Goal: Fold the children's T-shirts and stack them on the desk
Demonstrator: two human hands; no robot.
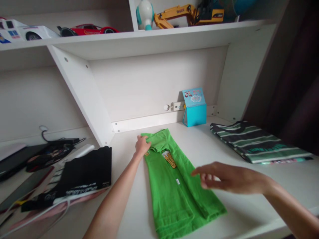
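Observation:
A green T-shirt (166, 192) lies on the white desk, its sides folded inward into a long strip. A yellow and white print shows partly at its middle, with a small white tag below. My left hand (142, 146) is at the shirt's upper left corner, fingers closed on the cloth of the folded sleeve. Over the shirt's right edge hovers my right hand (226, 177), its fingers stretched forward and slightly bent, holding nothing. Whether its fingertips touch the cloth is hard to tell.
A folded striped shirt (259, 141) lies at the right. Beside the back wall stands a blue desk calendar (195, 109) near a power strip (178, 106). Folded black clothing (87, 169), cables and devices crowd the left. Toys, including a yellow excavator (184, 13), sit on the shelf above.

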